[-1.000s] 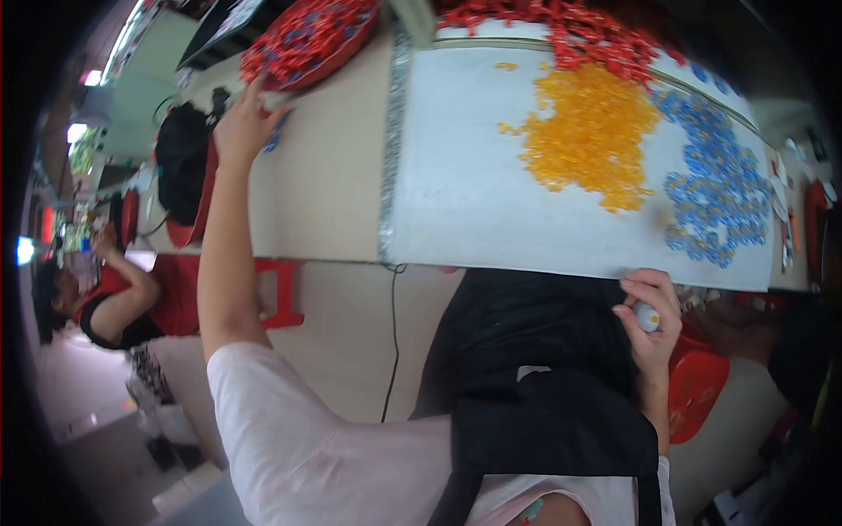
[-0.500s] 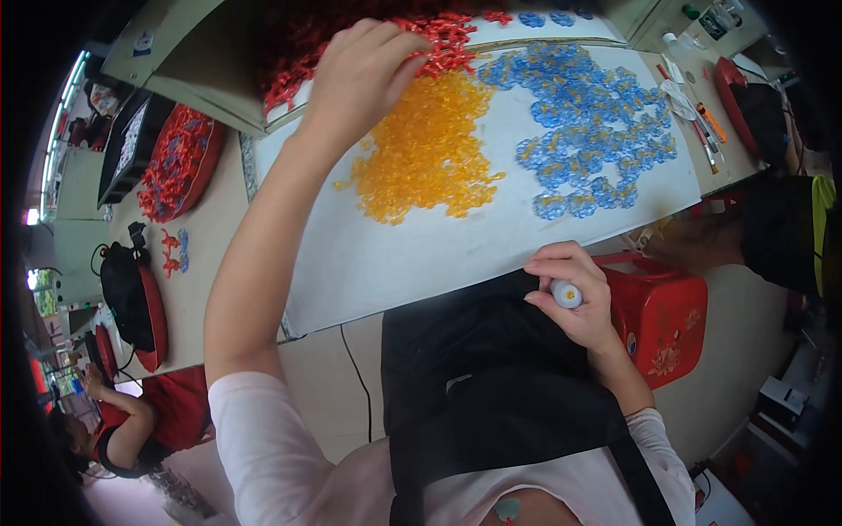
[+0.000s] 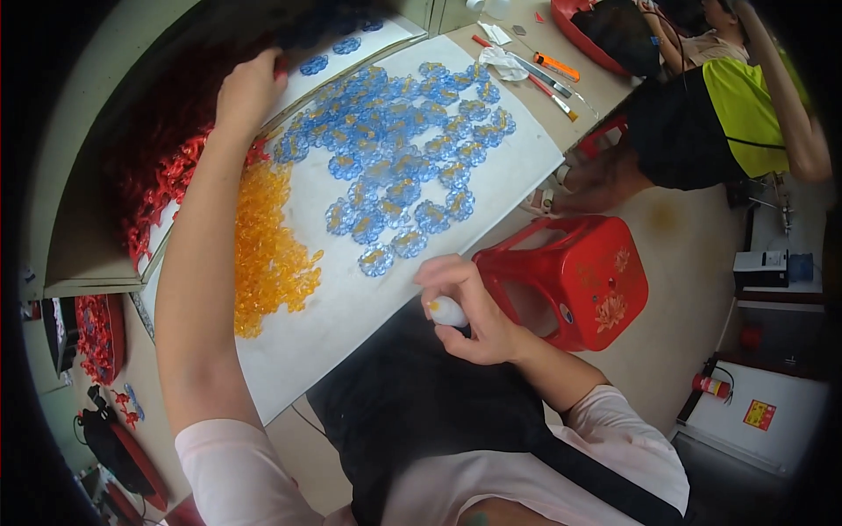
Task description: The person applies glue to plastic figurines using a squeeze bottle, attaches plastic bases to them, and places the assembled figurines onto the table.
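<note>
My left hand [image 3: 248,95] reaches to the far left over the shelf, beside a heap of red plastic pieces [image 3: 180,167]. Its fingers are closed, and a bit of a red plastic piece [image 3: 281,67] shows at the fingertips. Below that forearm lies a pile of amber plastic pieces [image 3: 272,263], partly covered by the arm. Many clear blue flower-shaped pieces [image 3: 377,131] with amber centres spread over the white sheet [image 3: 351,337]. At the table's near edge, my right hand [image 3: 487,324] is wrapped round a small white squeeze bottle [image 3: 449,312] with a yellowish tip.
A red plastic stool [image 3: 570,280] stands right of my right hand. Brushes [image 3: 553,95], an orange cutter [image 3: 557,67] and a crumpled tissue [image 3: 504,65] lie at the back right. Another person in a bright yellow-green top [image 3: 750,110] is beyond. More blue flowers [image 3: 314,65] sit on the shelf.
The view has turned, so the table appears shifted left and tilted. My left hand has moved from the red and amber border to the shelf. My right hand keeps the bottle.
</note>
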A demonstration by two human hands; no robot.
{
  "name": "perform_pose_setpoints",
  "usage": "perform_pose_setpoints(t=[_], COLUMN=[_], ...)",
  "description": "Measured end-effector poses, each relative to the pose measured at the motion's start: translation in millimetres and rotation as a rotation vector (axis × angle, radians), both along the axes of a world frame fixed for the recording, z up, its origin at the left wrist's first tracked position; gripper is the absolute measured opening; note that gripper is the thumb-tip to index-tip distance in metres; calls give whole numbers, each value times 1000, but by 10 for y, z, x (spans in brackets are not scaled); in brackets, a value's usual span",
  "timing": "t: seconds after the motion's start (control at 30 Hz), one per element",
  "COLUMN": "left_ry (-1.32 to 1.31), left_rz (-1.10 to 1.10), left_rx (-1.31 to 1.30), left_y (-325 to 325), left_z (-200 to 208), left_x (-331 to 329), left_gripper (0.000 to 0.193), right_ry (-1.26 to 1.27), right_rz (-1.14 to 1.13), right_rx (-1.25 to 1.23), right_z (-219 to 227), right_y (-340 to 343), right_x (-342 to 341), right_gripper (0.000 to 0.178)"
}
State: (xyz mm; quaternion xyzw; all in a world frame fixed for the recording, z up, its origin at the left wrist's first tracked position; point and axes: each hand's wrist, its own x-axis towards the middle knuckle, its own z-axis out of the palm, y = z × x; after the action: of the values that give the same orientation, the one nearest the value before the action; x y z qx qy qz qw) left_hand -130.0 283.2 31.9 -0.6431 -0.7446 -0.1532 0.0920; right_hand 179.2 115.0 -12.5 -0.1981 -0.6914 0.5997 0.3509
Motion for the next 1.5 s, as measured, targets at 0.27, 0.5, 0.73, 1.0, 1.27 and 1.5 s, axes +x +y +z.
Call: perform_pose_setpoints(t=[0.27, 0.5, 0.73, 1.0, 1.27, 1.5], left_ry=[-1748, -2161, -2368, -2242, -2161, -2139], left_rz=[-300, -139, -46, -74, -68, -81], left_rx=[98, 169, 184, 296, 319, 349], left_y=[-1745, -2904, -3109, -3110, -3116, -3129], left_z=[285, -86, -224, -213, -206, -212], left_x=[333, 976, 1285, 1304, 1321, 1342], left_gripper=[46, 48, 39, 35, 32, 30], right_ry=[-84, 134, 410, 208, 133, 117], right_rz=[42, -130, -171, -122, -63, -71], right_rx=[-56, -136, -77, 491, 555, 557], right_z=[191, 300, 535, 572, 550, 546], right_y=[-85, -294, -341, -425, -413, -437], right_x=[29, -74, -217, -225, -221, -213], right_gripper=[34, 34, 38, 48, 50, 51])
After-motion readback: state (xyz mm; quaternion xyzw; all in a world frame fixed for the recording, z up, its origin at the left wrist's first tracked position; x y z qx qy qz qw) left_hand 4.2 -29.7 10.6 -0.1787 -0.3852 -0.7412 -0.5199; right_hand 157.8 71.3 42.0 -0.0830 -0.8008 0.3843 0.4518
